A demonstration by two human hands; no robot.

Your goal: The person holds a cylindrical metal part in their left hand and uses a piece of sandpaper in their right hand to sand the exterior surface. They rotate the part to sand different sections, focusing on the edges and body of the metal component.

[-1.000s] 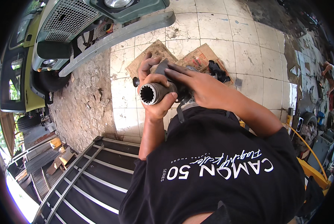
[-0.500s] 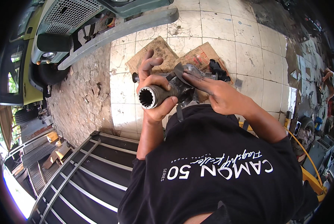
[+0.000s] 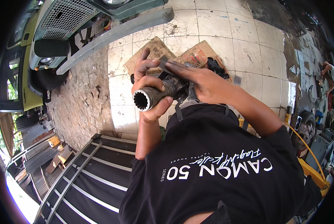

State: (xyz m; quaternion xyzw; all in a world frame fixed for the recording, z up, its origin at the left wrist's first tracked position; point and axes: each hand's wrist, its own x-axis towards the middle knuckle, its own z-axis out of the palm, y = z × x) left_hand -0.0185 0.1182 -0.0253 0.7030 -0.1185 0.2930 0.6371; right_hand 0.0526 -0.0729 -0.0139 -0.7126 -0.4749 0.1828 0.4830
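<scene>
A greasy steel driveshaft slip yoke (image 3: 156, 96) lies in my left hand (image 3: 146, 80), its round splined opening facing down and to the left. My left thumb and lower fingers wrap round the tube, while the upper fingers stick up loosely. Across the far end of the part reaches my right hand (image 3: 213, 86), its long fingers pressed on a dark grey strip (image 3: 163, 62) that looks like sandpaper. The right thumb is hidden. Behind the right hand, the rest of the metal part is mostly covered.
Flattened cardboard pieces (image 3: 198, 54) lie on the tiled floor (image 3: 245, 56) beyond my hands, with a black item (image 3: 215, 66) on one. A vehicle's bumper (image 3: 118, 39) juts in at upper left. A black slatted metal rack (image 3: 96, 179) stands at lower left. Another person (image 3: 329, 74) is at far right.
My right hand has slid left and slightly up, carrying the grey strip along over the part. My left hand and the slip yoke have shifted slightly left.
</scene>
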